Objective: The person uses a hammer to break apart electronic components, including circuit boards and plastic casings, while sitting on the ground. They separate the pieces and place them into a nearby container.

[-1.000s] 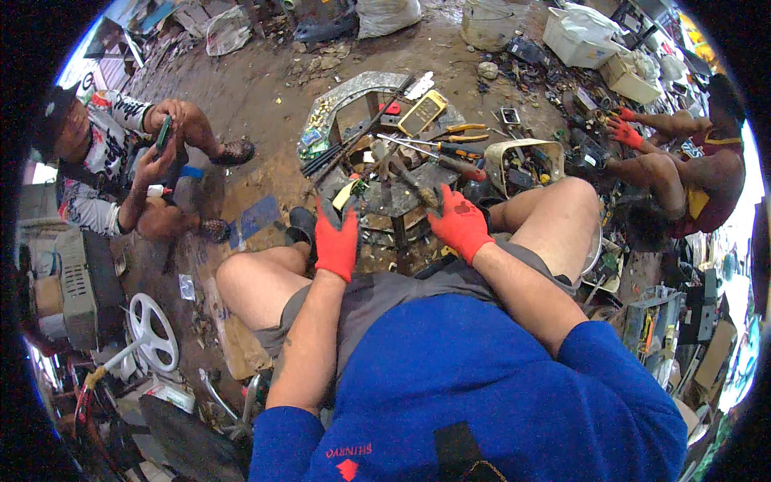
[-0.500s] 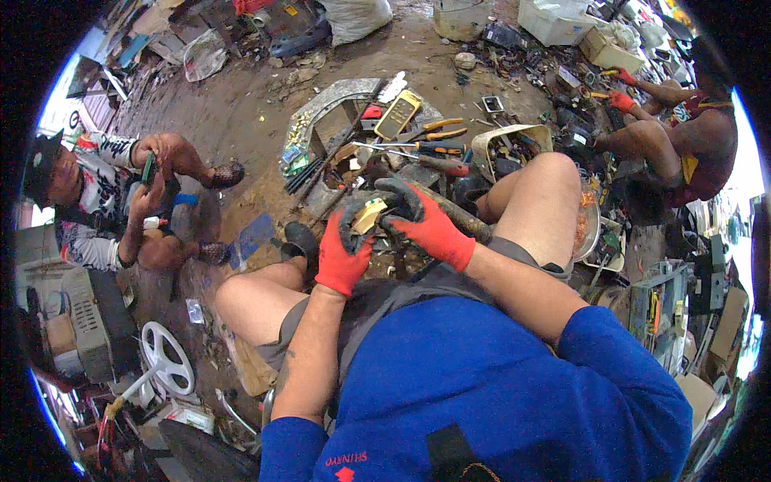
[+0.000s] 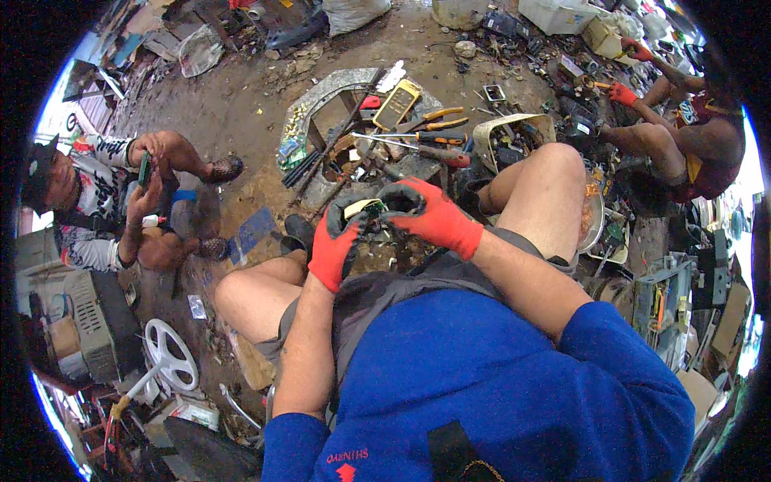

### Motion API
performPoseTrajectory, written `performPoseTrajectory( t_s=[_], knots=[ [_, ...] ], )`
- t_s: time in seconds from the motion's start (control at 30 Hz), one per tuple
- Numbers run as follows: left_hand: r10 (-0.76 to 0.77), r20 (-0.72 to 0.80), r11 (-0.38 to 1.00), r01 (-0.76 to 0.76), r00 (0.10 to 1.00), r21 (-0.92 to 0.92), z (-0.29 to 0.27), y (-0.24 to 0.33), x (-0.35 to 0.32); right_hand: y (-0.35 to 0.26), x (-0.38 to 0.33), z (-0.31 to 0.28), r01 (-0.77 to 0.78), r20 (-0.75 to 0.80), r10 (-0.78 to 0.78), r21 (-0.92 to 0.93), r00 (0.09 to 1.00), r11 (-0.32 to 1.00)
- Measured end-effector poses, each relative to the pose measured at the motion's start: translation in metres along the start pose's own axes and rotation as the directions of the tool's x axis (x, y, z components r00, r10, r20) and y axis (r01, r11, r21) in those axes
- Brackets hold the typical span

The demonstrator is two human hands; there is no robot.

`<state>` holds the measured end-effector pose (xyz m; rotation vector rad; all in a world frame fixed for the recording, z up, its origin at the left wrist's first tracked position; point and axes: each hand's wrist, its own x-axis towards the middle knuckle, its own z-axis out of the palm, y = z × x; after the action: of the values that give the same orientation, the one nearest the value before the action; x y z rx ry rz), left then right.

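Both my hands wear red gloves with dark grey palms and meet in front of my lap. My left hand (image 3: 333,245) is closed round a small electronic part (image 3: 363,208) with a pale yellow face and a bit of green board. Curled fingers of my right hand (image 3: 434,215) grip its right side; the fingertips are partly hidden. Just beyond lie a yellow meter (image 3: 397,105), orange-handled pliers (image 3: 443,120), a screwdriver (image 3: 442,138) and a red-handled tool (image 3: 446,157). They rest on and around a grey angular slab (image 3: 333,90), among dark rods and small scraps.
A cream tub (image 3: 524,120) of scrap stands by my right knee. At left sits a person (image 3: 100,193) holding a phone; at right a red-gloved person (image 3: 683,132) works. A white wheel (image 3: 170,357) and a grey case (image 3: 96,313) lie lower left.
The part has tilted in my hands, so its yellow face shows as a narrower strip and green board appears. Both hands have shifted slightly; the right-hand person's arm has risen.
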<state>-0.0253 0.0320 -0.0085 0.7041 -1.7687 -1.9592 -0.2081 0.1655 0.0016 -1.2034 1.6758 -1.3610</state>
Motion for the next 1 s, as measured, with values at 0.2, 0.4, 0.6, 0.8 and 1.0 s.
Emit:
performPoseTrajectory(
  t_s=[0.2, 0.4, 0.6, 0.8, 1.0],
  knots=[
    [0.169, -0.095, 0.986, -0.168, 0.981, 0.026, 0.011, 0.003, -0.001, 0.013, 0.000, 0.009, -0.011, -0.093, 0.017, 0.061, 0.995, 0.998],
    [0.488, 0.084, 0.627, -0.415, 0.869, 0.659, 0.012, -0.003, 0.000, 0.019, 0.002, 0.013, -0.120, -0.015, 0.127, 0.222, 0.992, 0.968],
    [0.185, 0.062, 0.929, -0.195, 0.981, 0.316, 0.019, -0.015, -0.003, 0.012, -0.001, 0.019, -0.155, -0.121, 0.169, 0.124, 0.978, 0.980],
    [0.053, 0.088, 0.973, -0.071, 0.995, 0.219, 0.020, -0.010, 0.001, 0.015, -0.003, 0.020, -0.200, -0.244, 0.213, 0.074, 0.946, 0.977],
    [0.002, 0.086, 0.991, -0.013, 0.996, 0.135, 0.009, -0.019, 0.003, 0.011, -0.004, 0.021, -0.088, -0.270, 0.040, -0.171, 0.962, 0.981]
  ],
)
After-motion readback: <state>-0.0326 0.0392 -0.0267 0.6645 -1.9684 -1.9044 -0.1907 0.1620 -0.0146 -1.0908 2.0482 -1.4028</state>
